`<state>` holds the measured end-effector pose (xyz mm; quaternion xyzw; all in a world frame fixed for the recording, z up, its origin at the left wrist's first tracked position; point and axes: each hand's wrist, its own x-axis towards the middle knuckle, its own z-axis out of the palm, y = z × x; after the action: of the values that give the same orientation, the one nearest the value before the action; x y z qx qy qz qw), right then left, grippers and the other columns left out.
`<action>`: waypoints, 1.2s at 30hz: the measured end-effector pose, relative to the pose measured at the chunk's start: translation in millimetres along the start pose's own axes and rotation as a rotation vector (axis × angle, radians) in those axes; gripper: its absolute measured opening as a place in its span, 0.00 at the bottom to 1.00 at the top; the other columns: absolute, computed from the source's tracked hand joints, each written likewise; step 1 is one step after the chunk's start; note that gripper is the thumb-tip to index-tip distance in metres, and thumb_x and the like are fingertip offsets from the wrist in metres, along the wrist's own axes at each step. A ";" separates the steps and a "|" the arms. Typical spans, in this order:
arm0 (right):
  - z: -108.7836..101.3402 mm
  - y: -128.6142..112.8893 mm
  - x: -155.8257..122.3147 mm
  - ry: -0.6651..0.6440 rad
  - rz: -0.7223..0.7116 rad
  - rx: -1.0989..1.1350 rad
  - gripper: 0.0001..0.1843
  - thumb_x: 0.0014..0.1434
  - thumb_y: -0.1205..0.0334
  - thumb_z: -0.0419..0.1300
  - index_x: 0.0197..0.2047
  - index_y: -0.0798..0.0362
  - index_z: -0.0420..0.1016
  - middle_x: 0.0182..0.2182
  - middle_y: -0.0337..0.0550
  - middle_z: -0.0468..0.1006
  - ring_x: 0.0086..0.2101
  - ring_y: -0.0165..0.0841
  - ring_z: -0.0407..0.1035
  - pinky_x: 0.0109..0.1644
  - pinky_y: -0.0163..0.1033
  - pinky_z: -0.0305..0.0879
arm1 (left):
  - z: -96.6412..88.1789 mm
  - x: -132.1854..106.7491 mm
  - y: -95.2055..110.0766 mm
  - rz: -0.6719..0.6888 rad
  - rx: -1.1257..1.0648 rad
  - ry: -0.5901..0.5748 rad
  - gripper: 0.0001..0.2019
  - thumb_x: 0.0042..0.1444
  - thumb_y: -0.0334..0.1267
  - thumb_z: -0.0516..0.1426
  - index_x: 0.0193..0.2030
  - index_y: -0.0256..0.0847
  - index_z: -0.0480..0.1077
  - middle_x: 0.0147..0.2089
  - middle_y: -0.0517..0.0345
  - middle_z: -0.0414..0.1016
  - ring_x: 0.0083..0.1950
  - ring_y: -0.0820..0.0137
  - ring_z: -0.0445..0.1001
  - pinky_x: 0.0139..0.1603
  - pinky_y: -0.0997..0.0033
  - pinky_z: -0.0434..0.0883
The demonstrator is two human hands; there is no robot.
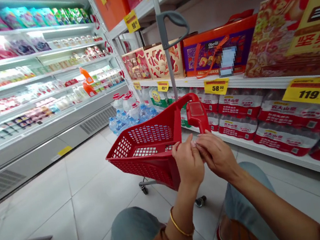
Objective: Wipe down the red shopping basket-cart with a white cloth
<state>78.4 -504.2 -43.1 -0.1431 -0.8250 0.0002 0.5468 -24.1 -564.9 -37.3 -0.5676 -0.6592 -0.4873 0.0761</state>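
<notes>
My left hand [188,162], with a gold bangle [180,224] on its wrist, and my right hand [217,155] meet in front of me, fingertips together. Between them they pinch a small pale item [195,142], mostly hidden by my fingers, and I cannot tell what it is. Just behind my hands stands a red plastic shopping basket trolley [150,156] with a mesh wall. Its red handle [197,114] rises close to my fingers but does not appear to be touching them. Part of my knees in blue jeans [133,235] shows below my hands.
Right: a shelf holds wrapped water bottle packs [284,132] under gift boxes [219,50] and yellow price tags. Left: a refrigerated display case [34,83] runs along the tiled floor [97,187]. A grey pole [163,29] with a handle rises ahead.
</notes>
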 end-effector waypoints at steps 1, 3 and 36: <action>-0.2 0.4 0.6 -0.007 -0.011 0.011 0.12 0.64 0.68 0.55 0.50 0.51 0.70 0.41 0.47 0.79 0.46 0.38 0.73 0.56 0.53 0.71 | 0.7 -0.3 0.3 -0.013 -0.007 0.005 0.17 0.67 0.34 0.43 0.53 0.40 0.70 0.47 0.52 0.80 0.47 0.66 0.75 0.58 0.57 0.61; -0.9 3.1 1.8 -0.016 -0.013 0.033 0.10 0.64 0.68 0.55 0.48 0.51 0.70 0.41 0.47 0.78 0.48 0.39 0.72 0.58 0.55 0.69 | -1.0 -0.8 -0.2 -0.005 -0.002 -0.011 0.16 0.67 0.34 0.44 0.49 0.41 0.72 0.44 0.54 0.80 0.44 0.66 0.74 0.52 0.58 0.62; -0.1 22.6 22.3 -0.095 0.195 0.249 0.10 0.67 0.62 0.51 0.39 0.48 0.74 0.38 0.42 0.78 0.51 0.38 0.68 0.65 0.55 0.53 | -23.5 -11.8 -8.4 0.010 0.021 0.047 0.12 0.64 0.41 0.52 0.32 0.43 0.72 0.31 0.60 0.77 0.36 0.68 0.71 0.47 0.60 0.56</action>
<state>75.8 -477.3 -26.5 -0.1535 -0.8257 0.1623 0.5181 -37.5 -588.9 -37.5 -0.5583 -0.6596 -0.4932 0.1001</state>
